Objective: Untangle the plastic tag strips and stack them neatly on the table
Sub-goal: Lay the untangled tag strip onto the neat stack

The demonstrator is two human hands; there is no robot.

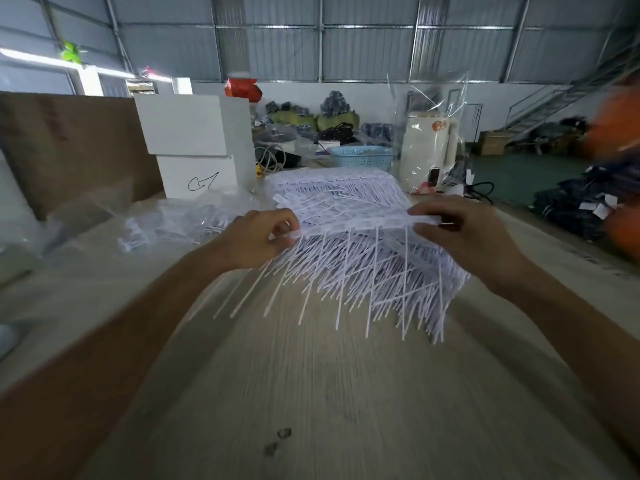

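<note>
Left hand [258, 237] fingers [285, 230] curl narrowly, pinching the left end of a strip [353, 225]; right hand [460, 233] fingers pinch its right end. The strip runs left-right, tines pointing toward the person, above the stack [346, 195] on the counter [311, 393].

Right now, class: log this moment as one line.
left hand: pinches strip | right hand: pinches strip | pile: on table | stage: untangling

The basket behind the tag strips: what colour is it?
Light blue, with patterned holes; the basket shows in the head view.
</note>
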